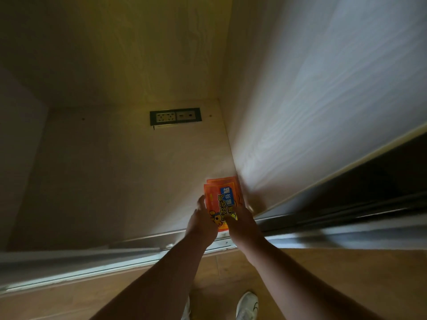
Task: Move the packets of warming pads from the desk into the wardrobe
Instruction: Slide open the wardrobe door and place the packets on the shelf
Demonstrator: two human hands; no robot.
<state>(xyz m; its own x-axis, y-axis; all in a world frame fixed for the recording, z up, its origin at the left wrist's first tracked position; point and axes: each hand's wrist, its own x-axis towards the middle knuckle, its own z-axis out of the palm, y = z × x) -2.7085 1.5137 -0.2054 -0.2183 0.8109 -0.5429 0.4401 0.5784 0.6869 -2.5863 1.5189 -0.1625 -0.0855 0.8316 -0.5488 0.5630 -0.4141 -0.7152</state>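
A small stack of orange warming pad packets with blue and yellow print lies inside the wardrobe, on its floor panel against the right side wall. My left hand holds the stack's left edge, fingers along its side. My right hand grips the right near corner, thumb on top of the print. The lower end of the packets is hidden between my hands.
A dark socket panel sits on the wardrobe's back wall. A metal sliding-door track runs along the front edge, with a sliding door at the right. My white shoes stand on the wooden floor below.
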